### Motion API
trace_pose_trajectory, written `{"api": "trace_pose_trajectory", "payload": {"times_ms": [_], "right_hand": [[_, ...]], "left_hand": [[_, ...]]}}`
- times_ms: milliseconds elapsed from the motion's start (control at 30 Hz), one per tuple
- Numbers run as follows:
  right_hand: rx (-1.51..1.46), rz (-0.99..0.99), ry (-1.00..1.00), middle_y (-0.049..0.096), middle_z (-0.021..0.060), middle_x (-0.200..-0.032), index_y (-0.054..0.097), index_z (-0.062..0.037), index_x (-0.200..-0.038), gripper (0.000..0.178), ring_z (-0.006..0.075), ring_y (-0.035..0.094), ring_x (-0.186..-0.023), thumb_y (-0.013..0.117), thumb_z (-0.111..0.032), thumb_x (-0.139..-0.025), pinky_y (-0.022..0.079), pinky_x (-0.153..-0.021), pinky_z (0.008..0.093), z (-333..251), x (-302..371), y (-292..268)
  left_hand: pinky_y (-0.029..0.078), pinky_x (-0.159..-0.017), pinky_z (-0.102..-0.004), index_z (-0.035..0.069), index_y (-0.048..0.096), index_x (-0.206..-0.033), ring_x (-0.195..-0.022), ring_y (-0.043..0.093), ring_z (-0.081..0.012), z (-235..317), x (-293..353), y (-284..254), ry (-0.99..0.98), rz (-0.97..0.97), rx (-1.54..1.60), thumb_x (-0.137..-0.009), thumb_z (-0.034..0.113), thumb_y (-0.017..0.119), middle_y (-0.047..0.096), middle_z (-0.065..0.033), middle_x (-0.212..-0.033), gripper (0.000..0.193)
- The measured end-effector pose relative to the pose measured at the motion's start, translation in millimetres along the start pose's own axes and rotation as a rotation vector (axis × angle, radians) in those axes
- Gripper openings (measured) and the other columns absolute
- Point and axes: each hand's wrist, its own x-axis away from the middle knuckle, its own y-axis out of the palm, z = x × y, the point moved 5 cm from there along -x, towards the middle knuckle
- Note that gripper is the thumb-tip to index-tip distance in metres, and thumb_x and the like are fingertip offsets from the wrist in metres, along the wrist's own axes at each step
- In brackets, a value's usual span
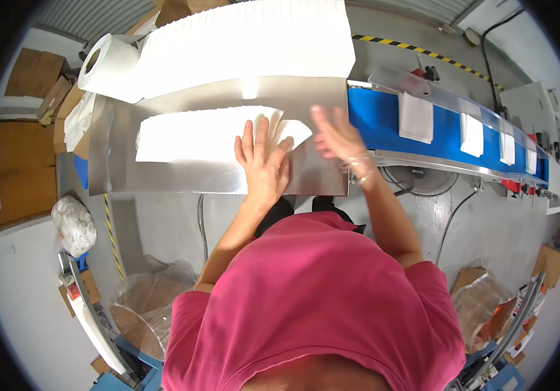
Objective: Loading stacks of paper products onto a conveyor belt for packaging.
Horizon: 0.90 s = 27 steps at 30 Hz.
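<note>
A long row of white folded paper sheets (192,137) lies on a steel table (215,177), packed on edge. My left hand (265,163) rests on the right end of this row with its fingers stretched out and spread. At its thumb, a few sheets (295,134) fan out and lean to the right. To the right of them, my right hand (338,138) is raised between the row and a blue conveyor belt (374,120). Motion blurs its fingers, but they look apart, and I see nothing in them.
White folded pieces (415,118) sit spaced along the belt, beside a clear guard (449,94). A larger bank of white folded sheets (247,45) and a white roll (112,68) stand at the table's back. Under the conveyor is a fan (417,181).
</note>
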Motion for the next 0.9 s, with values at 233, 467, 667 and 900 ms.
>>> {"api": "trace_pose_trajectory", "payload": {"times_ms": [233, 467, 667, 900], "right_hand": [[-0.373, 0.081, -0.203, 0.057, 0.0127, -0.101, 0.036, -0.0036, -0.133, 0.059, 0.0220, 0.059, -0.092, 0.059, -0.015, -0.080, 0.053, -0.077, 0.0375, 55.6, -37.5, -31.1], [1.103, 1.225, -0.658, 0.060, 0.0216, -0.110, 0.045, -0.0029, -0.125, 0.052, 0.0355, 0.061, -0.096, 0.063, -0.028, -0.083, 0.050, -0.079, 0.0417, 30.5, 3.6, -106.8], [0.017, -0.164, -0.007, 0.056, 0.0186, -0.109, 0.044, -0.0017, -0.128, 0.061, 0.0207, 0.061, -0.092, 0.065, -0.041, -0.086, 0.056, -0.062, 0.0303, -26.5, -14.4, 36.8], [-0.394, -0.445, -0.101, 0.053, 0.0176, -0.115, 0.042, -0.0007, -0.129, 0.060, 0.0242, 0.058, -0.098, 0.069, -0.028, -0.084, 0.054, -0.078, 0.0348, 19.0, -26.6, 29.5]], "left_hand": [[0.022, -0.103, -0.0577, 0.001, 0.061, -0.108, -0.132, 0.024, -0.0451, -26.9, 3.5, -7.7, -0.162, 0.156, -0.009, -0.079, 0.015, 0.068, 0.032, -0.0226, -0.143, 0.033], [0.031, -0.101, -0.0552, 0.003, 0.062, -0.109, -0.126, 0.033, -0.0445, -31.2, 3.0, -10.1, -0.056, 0.145, -0.033, -0.080, 0.002, 0.064, 0.041, -0.0206, -0.136, 0.029], [0.020, -0.104, -0.0595, 0.012, 0.067, -0.108, -0.133, 0.028, -0.0416, -26.2, 7.3, -6.9, 0.028, 0.056, -0.066, -0.078, 0.009, 0.067, 0.038, -0.0149, -0.142, 0.030], [0.014, -0.107, -0.0553, 0.013, 0.066, -0.109, -0.136, 0.024, -0.0386, -33.0, 1.3, -16.1, -0.104, 0.029, -0.042, -0.077, 0.021, 0.070, 0.031, -0.0170, -0.145, 0.033]]}}
